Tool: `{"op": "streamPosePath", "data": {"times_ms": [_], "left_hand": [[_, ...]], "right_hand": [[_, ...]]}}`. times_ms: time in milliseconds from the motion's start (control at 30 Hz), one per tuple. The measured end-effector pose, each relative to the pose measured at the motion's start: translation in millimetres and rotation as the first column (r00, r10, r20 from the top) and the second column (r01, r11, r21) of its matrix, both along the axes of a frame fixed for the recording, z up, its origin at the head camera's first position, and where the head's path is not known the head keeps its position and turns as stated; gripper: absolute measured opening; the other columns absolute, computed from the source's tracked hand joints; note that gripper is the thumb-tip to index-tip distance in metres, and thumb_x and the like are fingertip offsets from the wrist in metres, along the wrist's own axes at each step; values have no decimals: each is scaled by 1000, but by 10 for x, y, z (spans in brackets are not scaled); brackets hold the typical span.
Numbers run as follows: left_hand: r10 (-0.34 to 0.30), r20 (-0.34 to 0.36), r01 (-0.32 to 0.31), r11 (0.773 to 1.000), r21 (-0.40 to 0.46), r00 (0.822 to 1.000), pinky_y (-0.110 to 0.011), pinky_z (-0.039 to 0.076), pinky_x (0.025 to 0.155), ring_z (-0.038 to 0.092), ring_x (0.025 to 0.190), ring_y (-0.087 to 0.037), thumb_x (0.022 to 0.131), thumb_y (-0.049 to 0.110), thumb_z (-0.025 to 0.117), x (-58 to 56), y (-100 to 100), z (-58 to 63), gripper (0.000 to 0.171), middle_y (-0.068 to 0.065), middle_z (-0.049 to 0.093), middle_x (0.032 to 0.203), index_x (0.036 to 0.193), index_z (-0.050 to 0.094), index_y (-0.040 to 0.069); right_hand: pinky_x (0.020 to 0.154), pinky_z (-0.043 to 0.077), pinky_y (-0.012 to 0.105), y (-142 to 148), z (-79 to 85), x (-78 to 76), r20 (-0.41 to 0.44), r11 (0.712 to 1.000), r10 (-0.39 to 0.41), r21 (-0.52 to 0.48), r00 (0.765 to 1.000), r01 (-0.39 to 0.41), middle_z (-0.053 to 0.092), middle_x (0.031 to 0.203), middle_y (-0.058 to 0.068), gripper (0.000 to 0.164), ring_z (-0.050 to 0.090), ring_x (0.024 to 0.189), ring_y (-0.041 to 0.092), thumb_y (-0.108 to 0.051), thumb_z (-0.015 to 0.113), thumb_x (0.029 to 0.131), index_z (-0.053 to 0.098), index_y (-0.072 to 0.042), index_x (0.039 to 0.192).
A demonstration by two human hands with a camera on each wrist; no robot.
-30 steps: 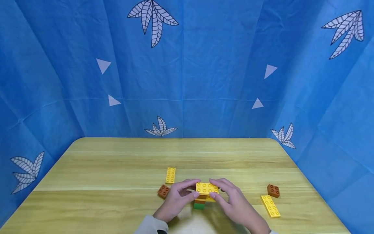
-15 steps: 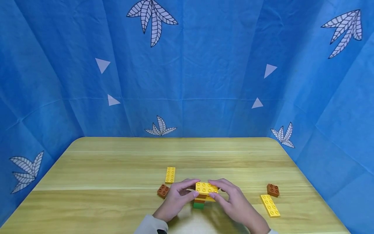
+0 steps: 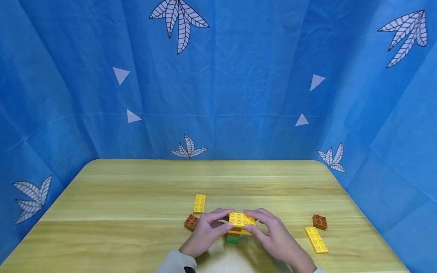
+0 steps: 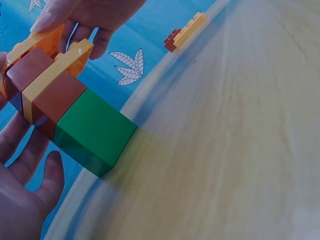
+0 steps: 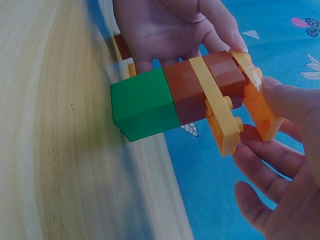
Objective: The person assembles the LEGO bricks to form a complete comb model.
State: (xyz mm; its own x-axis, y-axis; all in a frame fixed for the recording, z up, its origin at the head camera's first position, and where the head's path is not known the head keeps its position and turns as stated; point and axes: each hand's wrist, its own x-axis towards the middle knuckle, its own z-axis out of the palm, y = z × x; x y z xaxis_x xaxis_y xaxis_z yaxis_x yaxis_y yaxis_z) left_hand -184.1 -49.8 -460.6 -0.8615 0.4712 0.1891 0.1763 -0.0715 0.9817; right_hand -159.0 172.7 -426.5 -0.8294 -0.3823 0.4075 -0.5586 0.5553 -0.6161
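From my feed, the brick tower sits between 5 and 6 o'clock in the head view, between the two hands. Its long axis is upright, green block lowest, then the lower brown brick, lower yellow plate, upper brown brick and top yellow plate. I can't tell whether the green base touches the table. Both yellow plates in the tower lie along the 9-to-3 line, their free ends pointing to 3 o'clock, past the bricks under them.

I see the left hand pinching the top plate's 9 o'clock end, finger behind and thumb in front. The right hand pinches its 3 o'clock end the same way, fingers well bent.

From the tower, I have a loose brown brick at 10 o'clock, just beside the left hand, and a yellow plate at 11, aligned 12-to-6. Near 3 o'clock, well apart, another yellow plate points 11-to-5, with another brown brick just beside its far end.
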Motion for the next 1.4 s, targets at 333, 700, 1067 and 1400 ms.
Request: {"op": "streamPosePath", "data": {"times_ms": [333, 700, 1067, 1400], "left_hand": [[7, -25, -8, 1000, -22, 1000, -27, 52, 89, 59, 109, -19, 90, 20, 64, -1, 7, 2, 42, -7, 60, 123, 129, 57, 7], [17, -76, -21, 999, -49, 997, -25, 51, 91, 59, 109, -18, 90, 18, 63, -20, 2, -6, 42, -9, 59, 125, 128, 56, 1], [-5, 4, 5, 1000, -21, 1000, -27, 52, 89, 59, 110, -19, 89, 21, 66, -35, -18, 5, 41, -11, 58, 126, 127, 59, 7], [4, 25, -3, 1000, -31, 1000, -27, 53, 87, 58, 110, -17, 87, 18, 67, -23, -2, 18, 44, -12, 59, 124, 127, 57, 1]], "right_hand": [[89, 53, 38, 29, -6, -11, 52, 999, 23, -38, 998, -21, 64, 115, -8, 36, 61, 105, 12, -28, 63, 90, 63, -12, 121], [89, 52, 39, 41, 12, -33, 90, 998, 31, -59, 995, -26, 64, 114, -9, 35, 61, 104, 10, -32, 63, 89, 63, -18, 121], [88, 53, 41, 48, -10, -43, 85, 998, 41, -55, 996, -36, 64, 113, -10, 37, 61, 103, 10, -33, 63, 89, 62, -17, 123], [86, 53, 41, 124, 30, -36, 69, 998, 50, -43, 996, -47, 63, 116, -7, 34, 60, 105, 11, -26, 59, 93, 60, -16, 125]]}}
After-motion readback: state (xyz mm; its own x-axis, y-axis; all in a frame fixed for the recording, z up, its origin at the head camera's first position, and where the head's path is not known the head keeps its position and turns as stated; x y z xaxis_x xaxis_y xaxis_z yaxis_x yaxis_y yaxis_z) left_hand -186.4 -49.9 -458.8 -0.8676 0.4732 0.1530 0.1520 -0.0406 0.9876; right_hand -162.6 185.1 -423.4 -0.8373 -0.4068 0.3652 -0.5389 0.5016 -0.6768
